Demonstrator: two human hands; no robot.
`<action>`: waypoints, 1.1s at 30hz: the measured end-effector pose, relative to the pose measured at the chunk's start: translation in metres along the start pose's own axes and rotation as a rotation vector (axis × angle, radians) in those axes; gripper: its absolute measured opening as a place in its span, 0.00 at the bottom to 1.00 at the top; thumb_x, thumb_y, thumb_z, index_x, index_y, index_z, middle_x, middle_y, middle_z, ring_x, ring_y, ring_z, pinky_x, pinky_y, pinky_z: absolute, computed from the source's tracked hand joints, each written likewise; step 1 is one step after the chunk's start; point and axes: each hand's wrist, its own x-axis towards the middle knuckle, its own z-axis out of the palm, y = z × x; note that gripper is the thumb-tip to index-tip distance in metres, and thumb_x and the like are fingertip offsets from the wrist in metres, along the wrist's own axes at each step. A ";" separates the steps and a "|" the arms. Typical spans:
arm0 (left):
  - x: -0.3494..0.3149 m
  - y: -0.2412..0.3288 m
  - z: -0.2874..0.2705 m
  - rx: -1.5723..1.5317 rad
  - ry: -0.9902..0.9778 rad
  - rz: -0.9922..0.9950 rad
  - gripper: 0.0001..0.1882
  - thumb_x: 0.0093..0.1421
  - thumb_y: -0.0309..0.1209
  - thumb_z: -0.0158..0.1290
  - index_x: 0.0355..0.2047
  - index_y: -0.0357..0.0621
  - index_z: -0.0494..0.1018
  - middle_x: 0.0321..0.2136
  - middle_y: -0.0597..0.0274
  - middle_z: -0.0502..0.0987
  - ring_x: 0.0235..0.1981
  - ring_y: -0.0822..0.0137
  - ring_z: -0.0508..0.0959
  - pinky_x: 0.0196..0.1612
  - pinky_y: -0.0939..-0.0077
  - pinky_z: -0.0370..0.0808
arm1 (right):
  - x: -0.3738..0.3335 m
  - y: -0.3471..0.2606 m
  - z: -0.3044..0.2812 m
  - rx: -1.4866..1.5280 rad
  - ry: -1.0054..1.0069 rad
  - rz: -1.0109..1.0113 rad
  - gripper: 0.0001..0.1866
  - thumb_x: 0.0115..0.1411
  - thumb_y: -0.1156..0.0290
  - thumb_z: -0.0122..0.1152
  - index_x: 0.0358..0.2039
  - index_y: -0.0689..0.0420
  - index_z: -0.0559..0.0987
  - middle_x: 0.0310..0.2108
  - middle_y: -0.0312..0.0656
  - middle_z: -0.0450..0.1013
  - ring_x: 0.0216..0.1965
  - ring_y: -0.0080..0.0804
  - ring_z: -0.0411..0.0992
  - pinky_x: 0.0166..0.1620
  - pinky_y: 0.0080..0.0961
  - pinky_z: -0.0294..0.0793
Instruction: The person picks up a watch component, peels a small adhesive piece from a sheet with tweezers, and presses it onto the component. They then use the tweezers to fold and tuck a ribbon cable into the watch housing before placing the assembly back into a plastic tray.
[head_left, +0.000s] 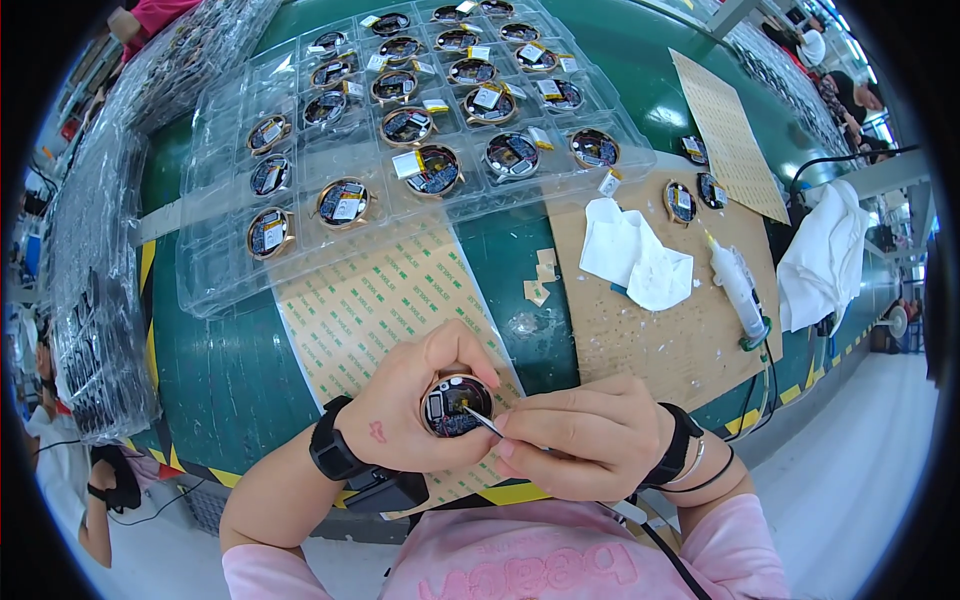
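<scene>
My left hand [392,425] is closed round a round smartwatch case [436,426] with a gold rim. Its open side faces up and shows a dark circuit board. In my right hand [590,435], thumb and fingers pinch a pair of metal tweezers [486,421]. The tweezers' tips reach inside the case, near a small yellowish part; whether they grip it I cannot tell. Beneath both hands lies a tan adhesive sheet [350,310] with green print.
A clear plastic tray [225,170] holds several open watch cases, many with small batteries. On the brown board [620,340] are white cloths [625,250], loose watch cases [680,202] and a syringe dispenser [737,285]. Plastic-wrapped stacks [95,330] stand at left. Other people work farther off.
</scene>
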 end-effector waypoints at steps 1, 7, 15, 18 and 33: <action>0.000 0.000 0.000 -0.012 0.001 -0.010 0.20 0.44 0.25 0.62 0.36 0.42 0.66 0.29 0.64 0.74 0.28 0.76 0.75 0.30 0.84 0.70 | 0.000 0.000 0.000 -0.002 0.006 -0.001 0.11 0.48 0.72 0.70 0.32 0.58 0.78 0.34 0.41 0.76 0.30 0.29 0.78 0.21 0.14 0.72; -0.001 0.003 0.001 -0.051 0.013 -0.034 0.20 0.43 0.24 0.62 0.36 0.42 0.66 0.31 0.65 0.72 0.29 0.77 0.74 0.31 0.85 0.70 | 0.000 -0.003 0.000 0.000 0.010 0.017 0.11 0.48 0.73 0.71 0.32 0.57 0.78 0.34 0.41 0.76 0.30 0.29 0.78 0.21 0.13 0.71; -0.002 0.001 0.000 -0.072 0.012 0.009 0.20 0.43 0.24 0.62 0.36 0.43 0.66 0.31 0.65 0.72 0.29 0.79 0.73 0.31 0.85 0.70 | 0.000 -0.005 0.004 0.005 0.056 0.024 0.12 0.48 0.73 0.71 0.33 0.56 0.79 0.36 0.41 0.76 0.30 0.28 0.78 0.21 0.12 0.71; -0.003 0.001 -0.001 -0.076 -0.011 -0.014 0.21 0.43 0.23 0.62 0.36 0.43 0.65 0.31 0.66 0.71 0.30 0.79 0.73 0.31 0.85 0.70 | 0.000 -0.005 0.004 0.006 0.066 0.029 0.12 0.48 0.73 0.71 0.33 0.56 0.79 0.36 0.41 0.76 0.30 0.28 0.78 0.21 0.12 0.71; -0.004 0.000 0.000 -0.094 -0.019 0.044 0.21 0.44 0.23 0.63 0.37 0.43 0.65 0.34 0.64 0.73 0.32 0.77 0.75 0.34 0.85 0.71 | 0.001 -0.001 -0.001 0.212 0.045 0.195 0.15 0.46 0.73 0.74 0.35 0.56 0.79 0.36 0.40 0.77 0.29 0.31 0.78 0.29 0.21 0.79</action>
